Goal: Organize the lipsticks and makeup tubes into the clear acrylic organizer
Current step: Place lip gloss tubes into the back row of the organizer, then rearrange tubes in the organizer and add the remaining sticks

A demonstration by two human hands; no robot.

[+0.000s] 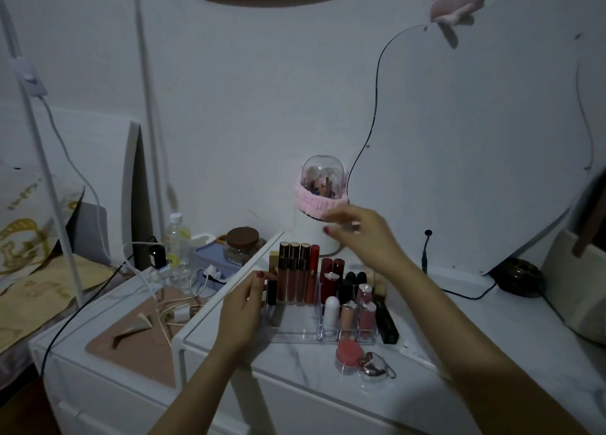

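Two bare forearms reached over a white marble-patterned dresser top (492, 320); left hand (244, 306) pinched a black-and-gold lipstick tube (272, 279) in the clear acrylic organizer (295, 334), while the blurred right hand (359, 229) hovered, fingers apparently loosely spread.

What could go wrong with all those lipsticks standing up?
The left hand is against the organizer; a nudge might topple the tall lip gloss tubes. The right hand is blurred above them and could brush their tops. The black tube leaning outside might slide.
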